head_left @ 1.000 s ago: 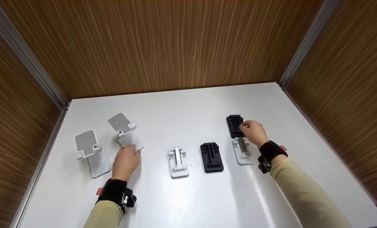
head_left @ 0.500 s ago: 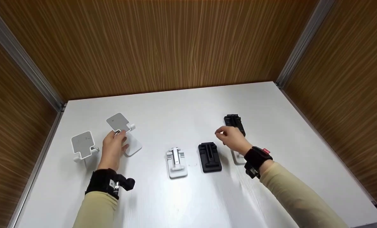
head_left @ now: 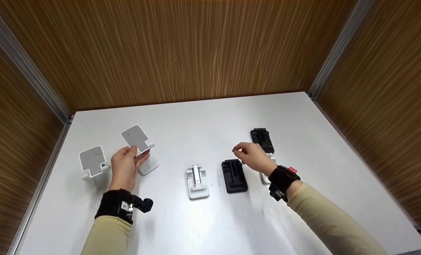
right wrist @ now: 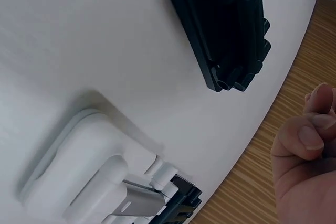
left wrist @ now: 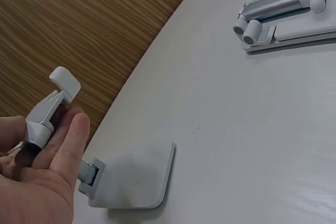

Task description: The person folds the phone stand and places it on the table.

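Observation:
My left hand [head_left: 123,166] pinches the lower edge of the tilted grey-faced cradle of a white phone stand [head_left: 135,136], thumb on top and fingers behind. In the left wrist view the stand's flat base [left wrist: 134,177] rests on the table below the fingers, its arm joint partly hidden. My right hand [head_left: 255,156] hovers with loosely curled fingers [right wrist: 310,135], holding nothing, beside and above a folded black phone stand [head_left: 234,176]. Behind that hand, a second folded black stand [head_left: 262,140] meets a folded white one [right wrist: 89,166], which the hand mostly hides in the head view.
Another unfolded white phone stand [head_left: 92,162] stands at the far left. Between the hands lies a folded white stand [head_left: 197,182]. Wood-grain panels [head_left: 196,53] close off the back and both sides of the white table [head_left: 182,230].
My left hand has moved from the stand's base up to its cradle, which has turned slightly. My right hand has come left, away from the folded stands at the right.

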The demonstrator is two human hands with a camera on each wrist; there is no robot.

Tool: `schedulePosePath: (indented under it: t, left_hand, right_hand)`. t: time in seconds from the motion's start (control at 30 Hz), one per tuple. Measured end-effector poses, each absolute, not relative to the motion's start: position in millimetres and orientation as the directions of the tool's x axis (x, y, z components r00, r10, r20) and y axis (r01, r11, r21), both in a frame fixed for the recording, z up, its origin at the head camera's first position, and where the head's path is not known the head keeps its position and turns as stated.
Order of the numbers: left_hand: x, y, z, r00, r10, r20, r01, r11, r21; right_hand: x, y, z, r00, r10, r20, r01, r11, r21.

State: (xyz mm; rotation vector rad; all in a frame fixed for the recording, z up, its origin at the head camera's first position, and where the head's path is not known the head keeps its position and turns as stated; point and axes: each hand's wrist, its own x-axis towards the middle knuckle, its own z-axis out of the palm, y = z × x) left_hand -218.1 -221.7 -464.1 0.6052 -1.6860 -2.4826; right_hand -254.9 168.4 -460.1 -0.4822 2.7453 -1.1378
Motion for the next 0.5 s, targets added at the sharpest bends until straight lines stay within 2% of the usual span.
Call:
schedulePosePath:
  t: [0.5]
  left_hand:
    - [-216, -180, -458, -0.961, -0.184, -0.209, -0.124, -0.387, 0.914]
  right_hand:
    - [-250, 157, -447, -0.932, -0.362, 0.009, -0.254, 0.635, -0.730]
